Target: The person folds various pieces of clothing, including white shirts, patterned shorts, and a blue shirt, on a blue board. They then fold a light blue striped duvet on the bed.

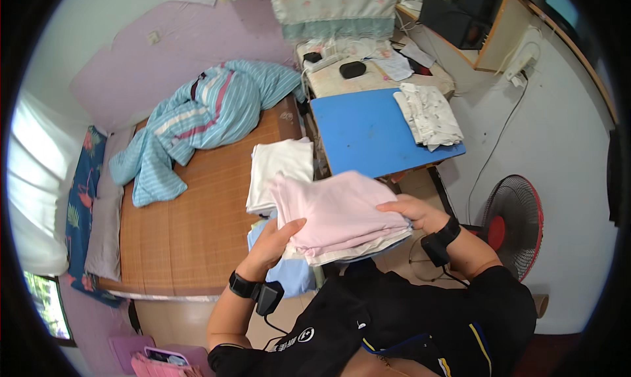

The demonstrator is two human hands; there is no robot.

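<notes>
Between my two hands I hold a stack of folded clothes (338,209) in front of my body, a pale pink piece on top with white and bluish layers under it. My left hand (271,245) grips its left side, thumb on top. On the right side my right hand (415,211) grips it the same way; the fingers beneath are hidden. Just beyond my left hand, a folded white cloth pile (281,170) lies on the bed's edge. Light blue folded cloth (291,276) shows below the stack, partly covered by it.
The bed (190,245) has a brown mat and a bunched blue striped quilt (217,108). Ahead stands a blue tabletop (361,131) with folded white patterned clothes (428,116) on its right. Behind it is a cluttered table (328,81). A fan (516,222) stands close to my right arm.
</notes>
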